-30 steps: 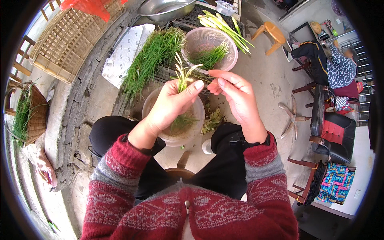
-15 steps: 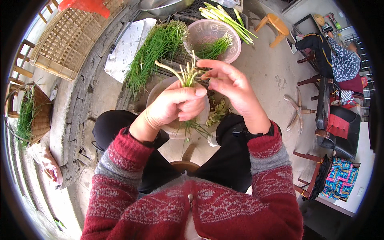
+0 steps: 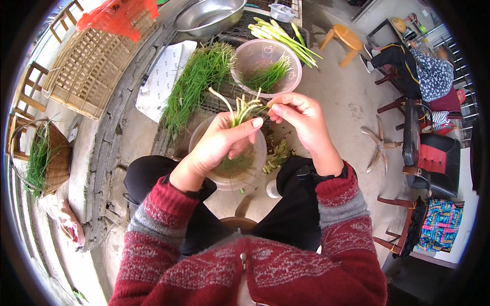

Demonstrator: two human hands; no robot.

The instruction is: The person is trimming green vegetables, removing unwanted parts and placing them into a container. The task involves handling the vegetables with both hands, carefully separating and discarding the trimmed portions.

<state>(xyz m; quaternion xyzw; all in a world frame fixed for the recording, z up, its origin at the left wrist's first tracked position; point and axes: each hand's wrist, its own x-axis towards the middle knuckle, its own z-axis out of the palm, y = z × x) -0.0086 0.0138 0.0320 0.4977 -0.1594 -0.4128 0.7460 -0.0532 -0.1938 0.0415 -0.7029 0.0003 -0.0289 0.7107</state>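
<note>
My left hand (image 3: 218,142) is closed around a small bunch of chives (image 3: 241,109), their pale stem ends pointing up and outward. At the right side of these stems, my right hand (image 3: 302,121) pinches a thin strand of the chives between thumb and forefinger. Below my hands stands a round, pale plastic basin (image 3: 261,155) with some fine green leaves in it, partly hidden by my left hand. Beyond, a large heap of chives (image 3: 201,76) lies beside a pink colander (image 3: 244,51), which holds a smaller bunch with pale ends.
Thick pale-green stalks (image 3: 278,36) lie behind the colander, near a metal bowl (image 3: 209,18). Discarded leaves (image 3: 278,155) are on the floor right of the basin. A wooden stool (image 3: 347,41) and a seated person (image 3: 434,76) are at the right. A wicker basket (image 3: 57,158) stands left.
My right hand's fingers have closed from a looser, raised pose into a pinch beside the stems. My left hand still holds the bunch. The view has shifted slightly.
</note>
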